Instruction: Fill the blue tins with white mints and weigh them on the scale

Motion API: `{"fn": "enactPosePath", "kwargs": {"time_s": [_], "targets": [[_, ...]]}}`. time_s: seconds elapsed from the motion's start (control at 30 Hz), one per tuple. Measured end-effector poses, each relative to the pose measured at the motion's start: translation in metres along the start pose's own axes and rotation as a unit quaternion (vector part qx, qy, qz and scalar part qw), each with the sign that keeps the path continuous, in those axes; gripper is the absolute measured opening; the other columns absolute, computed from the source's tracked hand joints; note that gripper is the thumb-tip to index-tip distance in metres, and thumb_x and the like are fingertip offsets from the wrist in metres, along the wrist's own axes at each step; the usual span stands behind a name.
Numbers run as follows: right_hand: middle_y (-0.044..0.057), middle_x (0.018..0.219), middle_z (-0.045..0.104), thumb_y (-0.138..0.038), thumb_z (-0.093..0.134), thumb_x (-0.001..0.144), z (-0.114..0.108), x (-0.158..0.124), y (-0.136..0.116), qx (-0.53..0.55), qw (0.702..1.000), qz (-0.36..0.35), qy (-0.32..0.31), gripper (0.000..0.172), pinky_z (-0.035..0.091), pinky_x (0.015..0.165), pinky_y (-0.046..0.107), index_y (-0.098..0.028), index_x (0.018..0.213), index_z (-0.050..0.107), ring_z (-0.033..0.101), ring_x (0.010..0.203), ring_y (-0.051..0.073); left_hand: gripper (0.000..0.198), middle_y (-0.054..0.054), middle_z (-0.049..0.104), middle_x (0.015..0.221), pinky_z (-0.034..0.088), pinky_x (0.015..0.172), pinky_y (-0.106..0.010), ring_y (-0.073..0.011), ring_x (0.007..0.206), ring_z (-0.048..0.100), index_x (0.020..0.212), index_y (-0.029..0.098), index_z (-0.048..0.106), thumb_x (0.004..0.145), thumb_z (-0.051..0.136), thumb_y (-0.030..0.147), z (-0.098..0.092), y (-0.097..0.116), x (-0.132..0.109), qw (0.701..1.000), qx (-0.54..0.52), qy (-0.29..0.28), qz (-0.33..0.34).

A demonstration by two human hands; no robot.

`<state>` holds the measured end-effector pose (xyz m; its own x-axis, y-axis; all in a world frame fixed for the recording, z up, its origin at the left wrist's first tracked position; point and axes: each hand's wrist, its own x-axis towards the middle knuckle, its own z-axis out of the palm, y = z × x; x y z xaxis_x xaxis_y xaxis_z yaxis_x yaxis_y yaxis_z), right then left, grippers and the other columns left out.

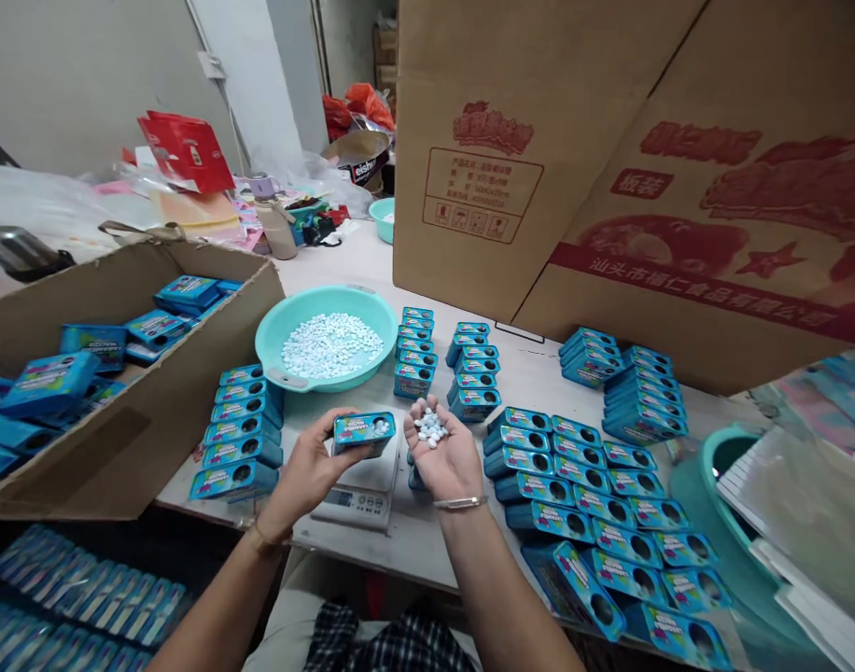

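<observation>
My left hand [308, 471] grips a small blue box [357, 429] by its sides, above a white kitchen scale [361, 504]. White pieces show in the hole in its top. My right hand [452, 462] is palm up and cupped around a small heap of white candies [430, 427], just right of the box. Behind both hands stands a turquoise basin [266, 336] with many of the same white candies [329, 345] in it. Part of another blue box shows beneath my right hand, mostly hidden.
Rows of blue boxes [238, 429] stand left of the scale, with more rows [560, 485] at right. An open carton [210, 327] at left holds blue boxes. A large printed carton [483, 187] rises behind. A green tub [721, 467] is at far right.
</observation>
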<state>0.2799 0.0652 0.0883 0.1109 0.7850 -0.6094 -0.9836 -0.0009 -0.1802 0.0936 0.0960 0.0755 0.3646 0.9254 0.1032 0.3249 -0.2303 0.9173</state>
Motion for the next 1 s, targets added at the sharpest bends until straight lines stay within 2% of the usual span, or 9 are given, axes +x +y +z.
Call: {"fn": "enactPosePath", "kwargs": {"time_s": [0.1,0.17,0.23,0.3,0.37,0.47,0.57,0.77,1.0], "targets": [[-0.001,0.075,0.063,-0.013,0.041,0.094,-0.001,0.002,-0.003,-0.006,0.999,0.014,-0.036,0.018,0.051,0.056,0.019,-0.017,0.090,0.058,0.057,0.056,0.006,0.044,-0.006,0.068,0.107,0.050,0.092,-0.037,-0.0230,0.100,0.065,0.109,0.019,0.061,0.072,0.077,0.036,0.014,-0.034,-0.007,0.997,-0.057,0.040,-0.037],[-0.003,0.072,0.059,-0.013,0.039,0.095,0.000,0.002,-0.005,-0.013,0.997,0.034,-0.070,0.020,0.044,0.047,0.014,-0.018,0.090,0.057,0.049,0.049,0.004,0.044,-0.008,0.068,0.110,0.049,0.095,-0.039,-0.0239,0.102,0.065,0.111,0.018,0.061,0.072,0.076,0.034,0.018,-0.047,-0.011,0.995,-0.076,0.045,-0.050],[-0.004,0.070,0.055,-0.013,0.038,0.095,0.000,0.002,-0.006,-0.031,0.993,0.050,-0.102,0.019,0.038,0.042,0.012,-0.018,0.091,0.056,0.043,0.045,0.003,0.056,-0.010,0.064,0.122,0.046,0.101,-0.041,-0.0259,0.114,0.061,0.120,0.018,0.057,0.071,0.078,0.032,0.014,-0.050,-0.018,0.995,-0.081,0.041,-0.049],[-0.005,0.068,0.051,-0.014,0.039,0.096,0.001,0.002,-0.008,-0.051,0.989,0.057,-0.128,0.017,0.035,0.039,0.012,-0.017,0.093,0.055,0.040,0.043,0.003,0.075,-0.012,0.052,0.140,0.040,0.109,-0.043,-0.0272,0.130,0.049,0.136,0.022,0.045,0.069,0.079,0.031,0.001,-0.043,-0.029,0.994,-0.081,0.064,-0.032],[-0.006,0.066,0.047,-0.018,0.038,0.097,0.002,0.001,-0.010,-0.065,0.986,0.058,-0.142,0.017,0.034,0.037,0.012,-0.017,0.095,0.055,0.040,0.043,0.003,0.080,-0.012,0.045,0.146,0.036,0.113,-0.044,-0.0262,0.136,0.042,0.143,0.026,0.036,0.074,0.076,0.030,-0.019,-0.030,-0.045,0.986,-0.088,0.141,-0.011],[-0.007,0.063,0.043,-0.023,0.036,0.099,0.004,-0.001,-0.013,-0.088,0.984,0.048,-0.145,0.020,0.032,0.035,0.012,-0.017,0.094,0.054,0.038,0.042,0.004,0.061,-0.011,0.055,0.135,0.041,0.109,-0.043,-0.0247,0.128,0.051,0.139,0.025,0.042,0.083,0.067,0.030,-0.048,-0.012,-0.072,0.949,-0.113,0.293,0.009],[-0.008,0.062,0.040,-0.023,0.042,0.098,0.008,-0.005,-0.016,-0.115,0.979,0.030,-0.164,0.015,0.030,0.034,0.012,-0.018,0.089,0.052,0.036,0.041,0.004,0.050,-0.010,0.062,0.123,0.048,0.102,-0.041,-0.0240,0.118,0.059,0.133,0.022,0.048,0.086,0.063,0.033,-0.065,-0.007,-0.095,0.919,-0.143,0.366,0.012],[-0.008,0.062,0.040,-0.022,0.047,0.096,0.013,-0.024,-0.030,-0.136,0.967,-0.014,-0.213,0.011,0.031,0.035,0.013,-0.019,0.087,0.051,0.037,0.042,0.004,0.043,-0.009,0.065,0.117,0.053,0.093,-0.034,-0.0219,0.109,0.063,0.128,0.020,0.054,0.089,0.060,0.034,-0.065,-0.024,-0.108,0.921,-0.160,0.354,-0.010],[-0.007,0.062,0.043,-0.022,0.041,0.099,0.001,-0.052,-0.059,-0.129,0.965,-0.072,-0.215,0.015,0.035,0.037,0.014,-0.019,0.086,0.049,0.039,0.043,0.005,0.046,-0.011,0.061,0.125,0.050,0.095,-0.036,-0.0241,0.116,0.059,0.133,0.021,0.050,0.090,0.058,0.035,-0.051,-0.022,-0.090,0.957,-0.137,0.254,0.010]]}}
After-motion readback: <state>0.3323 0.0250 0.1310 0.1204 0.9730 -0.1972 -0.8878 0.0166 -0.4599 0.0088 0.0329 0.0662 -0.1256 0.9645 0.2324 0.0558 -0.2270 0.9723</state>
